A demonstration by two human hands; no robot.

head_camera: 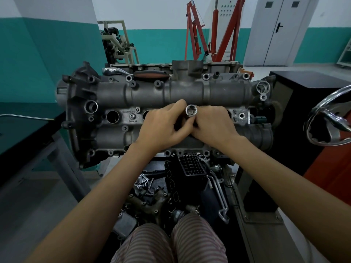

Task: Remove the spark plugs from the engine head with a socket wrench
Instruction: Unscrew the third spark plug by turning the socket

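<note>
**wrenchfan:** Head cam, near to far: striped trousers [169, 243] at the bottom, then a heap of loose engine parts [171, 190] under the engine head's [171, 92] near edge. What are the hands doing?

**plugpuller:** Both meet mid-head. Left hand [161, 126] and right hand [214, 124] have fingers curled and clamped on the silver socket [191, 110], its open end facing up, over the plug-well row. One open well [112, 116] sits toward the left edge.

**wrenchfan:** And the ratchet?

**plugpuller:** Ratchet wrench [133, 73] lies along the far edge, toward the left. Red engine hoist [214, 29] is way behind.
</note>
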